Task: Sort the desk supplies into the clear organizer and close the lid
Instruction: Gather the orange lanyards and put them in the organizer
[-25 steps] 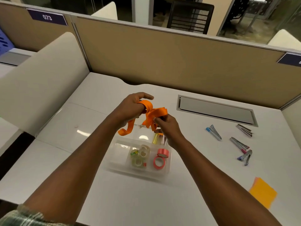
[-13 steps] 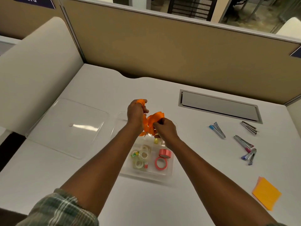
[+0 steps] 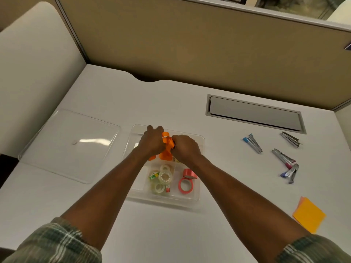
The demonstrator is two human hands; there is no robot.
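Note:
The clear organizer (image 3: 199, 188) lies open at the desk's middle. Both my hands are low over its far compartments, bunching an orange ribbon (image 3: 167, 147) between them. My left hand (image 3: 152, 142) grips the ribbon's left side and my right hand (image 3: 185, 148) grips its right side, knuckles up. Clear tape rolls (image 3: 164, 177) and red tape rolls (image 3: 187, 182) fill the near compartments. The clear lid (image 3: 70, 145) lies flat to the organizer's left. The ribbon's lower end is hidden behind my hands.
Several staplers or staple removers (image 3: 253, 143) (image 3: 284, 160) lie scattered on the right. An orange sticky-note pad (image 3: 308, 215) sits near the right front. A grey cable hatch (image 3: 254, 113) is set into the desk at the back, and tan partitions wall the back and left.
My hands have come together and dropped with the ribbon, from held above the organizer to pressed down into its far compartments. The loose hanging tail is now gathered in.

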